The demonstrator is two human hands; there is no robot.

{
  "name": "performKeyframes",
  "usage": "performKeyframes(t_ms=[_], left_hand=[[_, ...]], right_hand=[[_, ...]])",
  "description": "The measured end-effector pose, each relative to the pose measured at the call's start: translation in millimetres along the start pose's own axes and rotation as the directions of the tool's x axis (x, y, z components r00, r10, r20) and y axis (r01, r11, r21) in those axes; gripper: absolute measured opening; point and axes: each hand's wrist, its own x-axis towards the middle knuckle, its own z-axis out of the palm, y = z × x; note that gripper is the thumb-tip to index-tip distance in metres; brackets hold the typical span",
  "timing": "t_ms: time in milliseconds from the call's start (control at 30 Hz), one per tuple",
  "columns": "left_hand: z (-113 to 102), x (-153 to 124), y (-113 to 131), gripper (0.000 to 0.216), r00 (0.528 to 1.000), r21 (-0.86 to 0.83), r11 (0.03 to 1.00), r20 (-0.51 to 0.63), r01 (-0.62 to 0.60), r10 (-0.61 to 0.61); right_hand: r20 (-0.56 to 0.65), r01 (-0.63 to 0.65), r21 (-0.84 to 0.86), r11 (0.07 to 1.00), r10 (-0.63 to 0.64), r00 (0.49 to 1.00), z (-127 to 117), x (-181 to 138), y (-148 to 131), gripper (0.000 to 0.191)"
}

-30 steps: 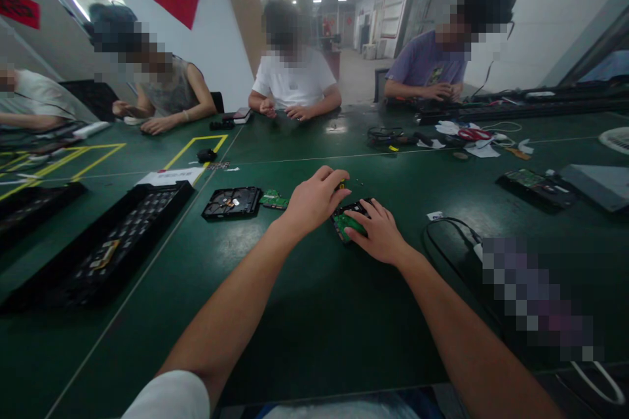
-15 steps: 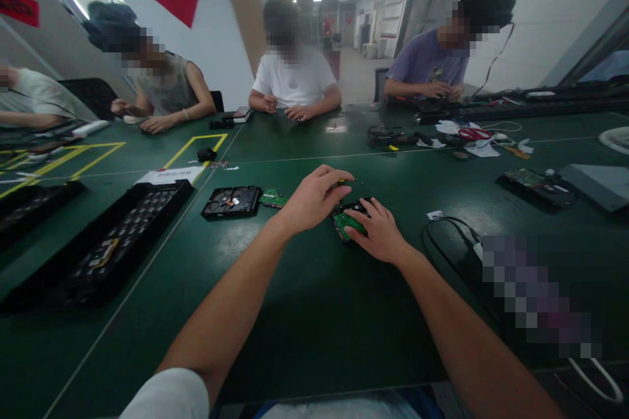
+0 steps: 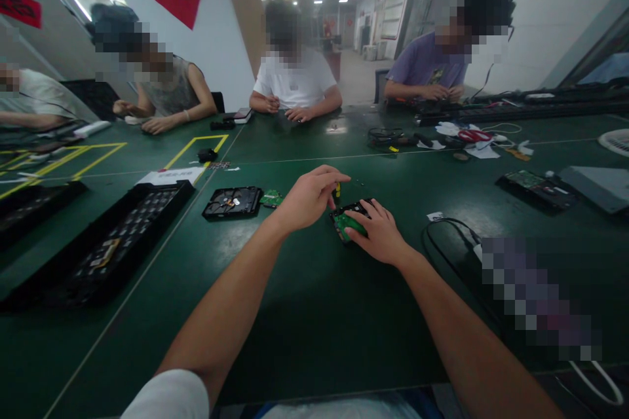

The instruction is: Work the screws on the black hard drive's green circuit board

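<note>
A hard drive (image 3: pixel 340 228) with a green circuit board lies on the table in front of me. My right hand (image 3: pixel 381 229) grips its right side, thumb on the board and fingers over the far edge. At the drive's far left corner, my left hand (image 3: pixel 313 196) is closed on a small yellow-and-black screwdriver (image 3: pixel 337 191), held about upright. Its tip is hidden by my fingers and the drive. Tiny screws (image 3: pixel 360 183) lie just beyond the drive. To the left are another hard drive (image 3: pixel 232 202) and a loose green circuit board (image 3: pixel 270 198).
A long black tray (image 3: pixel 162 209) stands at left, with a white paper label behind it. At right are a cable (image 3: pixel 442 219), a drive with an exposed board (image 3: pixel 533 186) and a grey box (image 3: pixel 597 186). Several people sit across the green table (image 3: pixel 295 340).
My left hand has shifted slightly, its thumb has lowered, and the screwdriver now shows upright at the drive's corner. My right hand and the drive have stayed in place.
</note>
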Motion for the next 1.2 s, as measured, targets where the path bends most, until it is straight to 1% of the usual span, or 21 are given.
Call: performKeyframes(t_ms=[100, 233, 300, 400, 500, 567, 700, 767, 867, 933, 967, 1033, 1133, 1200], left_hand=[[-0.6, 0.4, -1.0, 0.038, 1.000, 0.019, 1.000, 0.002, -0.002, 0.002], [2.7, 1.9, -1.6, 0.029, 0.997, 0.165, 0.986, -0.083, 0.012, 0.002], [4.7, 2.4, -2.2, 0.029, 0.993, 0.208, 0.978, -0.115, 0.004, 0.020], [6.2, 2.4, -3.4, 0.035, 0.996, 0.158, 0.987, -0.088, -0.016, 0.030], [5.9, 1.8, -3.6, 0.039, 0.999, 0.093, 0.996, -0.045, 0.001, 0.003], [5.7, 1.8, -3.1, 0.039, 0.998, 0.117, 0.993, -0.066, 0.017, -0.009], [6.8, 2.8, -3.5, 0.027, 0.990, 0.239, 0.971, -0.135, -0.002, 0.035], [7.7, 3.0, -4.4, 0.027, 0.990, 0.222, 0.975, -0.131, -0.015, 0.045], [8.5, 2.4, -5.3, 0.036, 0.998, 0.099, 0.995, -0.061, -0.017, 0.023], [8.8, 1.8, -5.2, 0.042, 1.000, 0.072, 0.997, -0.027, -0.006, 0.008], [8.9, 1.7, -5.2, 0.042, 1.000, 0.098, 0.995, -0.030, -0.002, 0.005], [9.4, 1.8, -5.4, 0.040, 0.998, 0.216, 0.976, -0.064, 0.006, 0.008], [10.8, 2.3, -7.1, 0.039, 0.992, 0.398, 0.916, -0.126, 0.044, 0.007], [11.6, 2.3, -8.9, 0.045, 0.993, 0.412, 0.910, -0.120, 0.040, 0.011]], right_hand=[[-0.001, -0.003, -0.002, 1.000, 0.003, 1.000, 0.0, 0.2, 0.2, 0.059], [0.010, 0.002, -0.002, 1.000, -0.002, 1.000, -1.3, 0.2, -0.3, 0.059], [0.012, -0.001, -0.007, 1.000, 0.001, 1.000, -1.9, -0.1, -0.4, 0.059], [0.018, -0.005, -0.011, 1.000, 0.005, 1.000, -1.8, -0.3, -0.4, 0.059], [0.015, -0.002, -0.012, 1.000, 0.002, 1.000, -1.0, -0.1, -0.5, 0.059], [0.005, -0.002, -0.013, 1.000, 0.002, 1.000, -0.6, 0.2, -0.7, 0.058], [-0.003, 0.002, -0.013, 1.000, -0.002, 1.000, -0.6, 0.2, -0.7, 0.057], [-0.004, 0.006, -0.013, 1.000, -0.006, 1.000, -0.6, 0.1, -0.5, 0.057], [-0.003, 0.009, -0.015, 1.000, -0.009, 1.000, -0.5, 0.1, -0.3, 0.058], [0.002, 0.006, -0.018, 1.000, -0.006, 1.000, -0.7, 0.3, -0.5, 0.058], [0.005, 0.004, -0.019, 1.000, -0.004, 1.000, -0.9, 0.4, -0.5, 0.058], [0.008, 0.001, -0.018, 1.000, 0.000, 1.000, -1.3, 0.4, -0.6, 0.058], [0.008, 0.002, -0.011, 1.000, -0.002, 1.000, -1.5, 0.4, -0.1, 0.059], [0.010, 0.001, -0.007, 1.000, -0.001, 1.000, -1.2, 0.3, 0.5, 0.059]])
